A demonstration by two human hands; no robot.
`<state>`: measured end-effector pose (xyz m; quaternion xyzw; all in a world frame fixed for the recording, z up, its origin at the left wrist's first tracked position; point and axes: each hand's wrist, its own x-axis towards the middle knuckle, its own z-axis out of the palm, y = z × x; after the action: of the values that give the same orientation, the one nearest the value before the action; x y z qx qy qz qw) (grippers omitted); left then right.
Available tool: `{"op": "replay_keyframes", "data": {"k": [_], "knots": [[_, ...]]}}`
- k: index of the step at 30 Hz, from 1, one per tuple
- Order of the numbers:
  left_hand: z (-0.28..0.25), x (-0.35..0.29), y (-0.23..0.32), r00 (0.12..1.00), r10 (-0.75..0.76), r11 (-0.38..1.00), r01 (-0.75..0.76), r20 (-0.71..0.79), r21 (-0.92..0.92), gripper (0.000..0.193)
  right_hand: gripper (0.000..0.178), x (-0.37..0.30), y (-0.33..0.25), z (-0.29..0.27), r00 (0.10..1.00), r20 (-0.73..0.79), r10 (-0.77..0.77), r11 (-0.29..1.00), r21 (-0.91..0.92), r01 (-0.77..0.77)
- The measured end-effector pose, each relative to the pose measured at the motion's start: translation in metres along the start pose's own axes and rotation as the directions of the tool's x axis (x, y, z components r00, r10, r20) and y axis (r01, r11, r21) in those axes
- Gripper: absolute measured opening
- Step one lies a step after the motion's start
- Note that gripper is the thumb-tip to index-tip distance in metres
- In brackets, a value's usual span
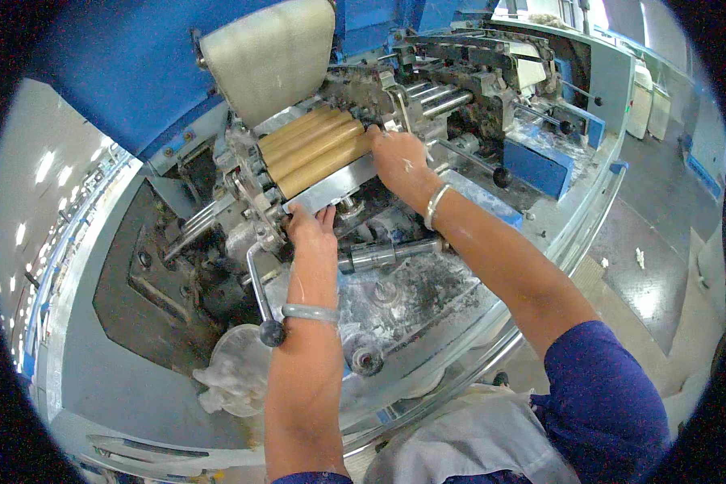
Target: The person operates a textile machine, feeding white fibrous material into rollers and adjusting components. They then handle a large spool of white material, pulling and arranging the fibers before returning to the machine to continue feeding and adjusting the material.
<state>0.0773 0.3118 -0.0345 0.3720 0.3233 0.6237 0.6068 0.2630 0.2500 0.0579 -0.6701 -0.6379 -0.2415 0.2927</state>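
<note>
My left hand (310,228) is at the left end of a shiny metal plate (331,187), its fingers closed around the lower edge. My right hand (403,165) is curled at the plate's other end, the knuckles covering that end and the fingertips mostly hidden. Just behind the plate lie several yellow-brown rollers (319,149), side by side in a metal frame. The index side of my right hand comes up against the rollers' right ends. Above them a cream-coloured pad or cover (270,60) stands raised.
A lever with a black ball knob (273,332) hangs beside my left forearm. Another black-knobbed lever (502,177) juts out right of my right hand. White fluff lies in a clear plastic bag (238,371) at lower left. Dusty metal shafts (387,255) run below the plate.
</note>
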Motion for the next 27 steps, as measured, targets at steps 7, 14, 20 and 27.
{"op": "replay_keyframes", "data": {"k": [7, 14, 20, 27], "knots": [[0.011, -0.004, 0.006, 0.988, -0.121, 0.944, 0.084, -0.100, -0.320, 0.047, 0.008, 0.024, -0.005, -0.023, 0.985, 0.048, -0.169, 0.966, -0.192, 0.175], [0.011, 0.007, 0.003, 0.971, -0.216, 0.902, 0.158, -0.103, -0.403, 0.050, 0.011, 0.038, -0.001, -0.020, 0.965, 0.120, -0.235, 0.926, -0.274, 0.260], [0.014, 0.004, 0.007, 0.969, -0.217, 0.891, 0.149, -0.115, -0.428, 0.046, 0.013, 0.017, 0.036, -0.056, 0.634, 0.362, -0.683, 0.684, 0.014, 0.730], [0.018, 0.001, 0.011, 0.962, -0.226, 0.913, 0.154, -0.153, -0.379, 0.045, 0.004, 0.005, 0.029, -0.075, 0.830, 0.106, -0.548, 0.807, -0.192, 0.558]]}}
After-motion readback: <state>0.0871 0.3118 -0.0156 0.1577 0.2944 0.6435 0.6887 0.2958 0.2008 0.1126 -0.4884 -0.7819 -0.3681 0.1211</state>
